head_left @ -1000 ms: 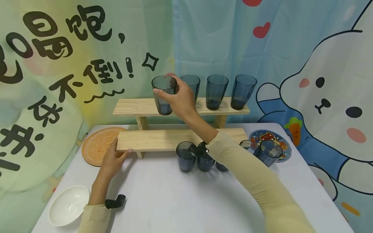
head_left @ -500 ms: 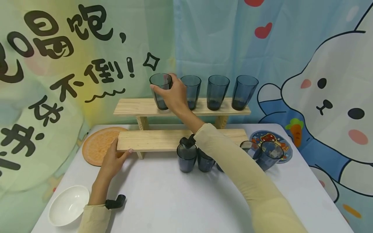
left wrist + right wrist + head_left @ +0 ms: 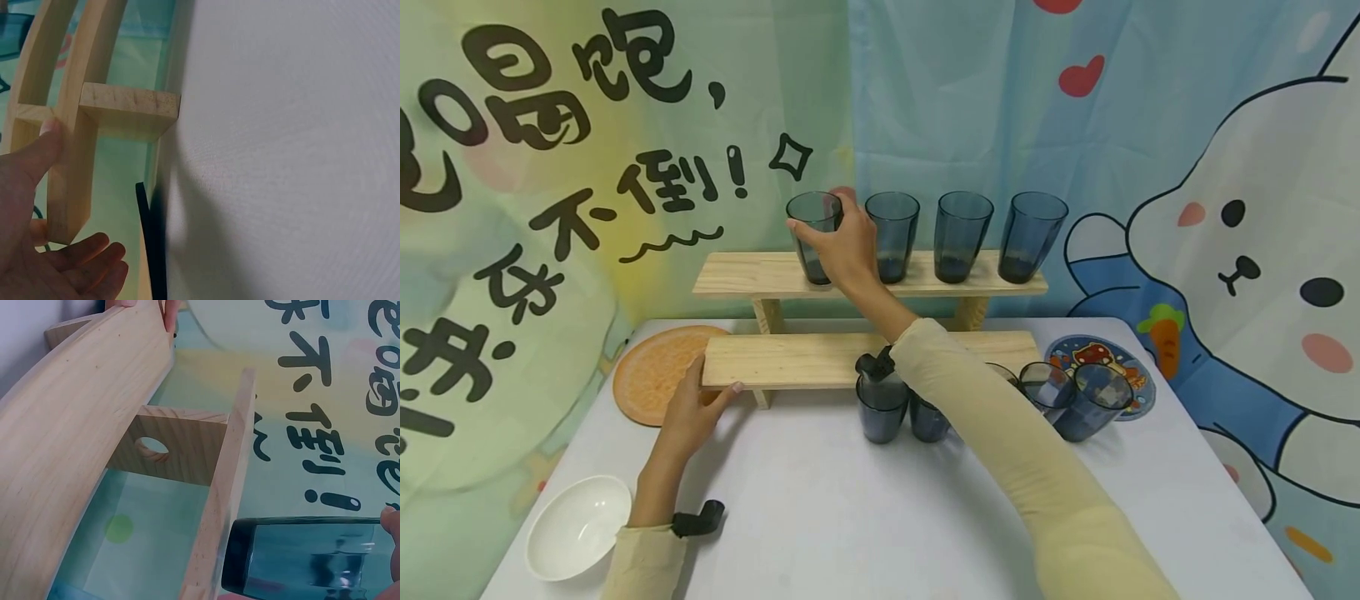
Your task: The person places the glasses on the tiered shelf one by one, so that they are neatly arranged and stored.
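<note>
The right hand [image 3: 850, 250] grips a glass [image 3: 812, 212] near its rim, thumb across the near side and fingers round the right; the glass stands upright toward the left of the upper board [image 3: 748, 271], its base against the wood in the right wrist view; three more glasses [image 3: 963, 237] stand in a row to its right on that board; the left hand [image 3: 692, 408] pinches the left end of the lower board [image 3: 790, 362], its other fingers loose; further glasses [image 3: 882, 412] stand on the white table [image 3: 850, 517], in front of the lower board and toward its right end, partly hidden by the right sleeve [image 3: 1000, 442]; an orange mat [image 3: 658, 379] lies beyond the left hand, a white bowl [image 3: 580, 527] beside the left forearm, and a blue mat [image 3: 1093, 350] at the far right.
</note>
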A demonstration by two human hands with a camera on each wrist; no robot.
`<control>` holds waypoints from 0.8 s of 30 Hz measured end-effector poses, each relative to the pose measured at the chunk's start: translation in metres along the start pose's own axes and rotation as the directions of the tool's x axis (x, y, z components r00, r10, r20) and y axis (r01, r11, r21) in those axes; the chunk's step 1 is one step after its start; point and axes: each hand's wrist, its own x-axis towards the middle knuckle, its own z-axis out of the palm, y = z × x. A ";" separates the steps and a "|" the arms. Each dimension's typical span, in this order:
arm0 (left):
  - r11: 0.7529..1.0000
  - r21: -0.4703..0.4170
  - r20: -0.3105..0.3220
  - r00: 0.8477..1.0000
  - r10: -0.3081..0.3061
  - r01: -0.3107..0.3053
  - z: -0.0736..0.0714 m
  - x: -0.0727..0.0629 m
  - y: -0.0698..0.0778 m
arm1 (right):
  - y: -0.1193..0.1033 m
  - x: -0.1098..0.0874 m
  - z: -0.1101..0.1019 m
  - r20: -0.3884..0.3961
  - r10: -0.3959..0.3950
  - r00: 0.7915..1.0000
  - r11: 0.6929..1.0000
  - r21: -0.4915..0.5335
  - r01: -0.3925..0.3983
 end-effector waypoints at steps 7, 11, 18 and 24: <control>1.000 0.003 -0.007 1.000 0.014 -0.014 0.000 0.000 0.000 | 0.003 -0.001 0.002 0.009 0.029 1.000 0.999 0.022 -0.030; 1.000 -0.002 -0.006 1.000 0.014 -0.014 0.000 0.000 0.000 | 0.004 0.000 0.001 0.020 0.034 0.999 0.999 0.023 -0.034; 1.000 0.002 -0.014 1.000 0.017 -0.017 0.001 0.000 0.000 | 0.006 -0.002 0.001 0.067 0.036 0.997 0.999 0.026 -0.038; 1.000 0.006 -0.014 1.000 0.007 -0.007 0.001 -0.001 0.001 | 0.007 -0.007 -0.002 0.089 -0.014 0.996 1.000 0.028 0.011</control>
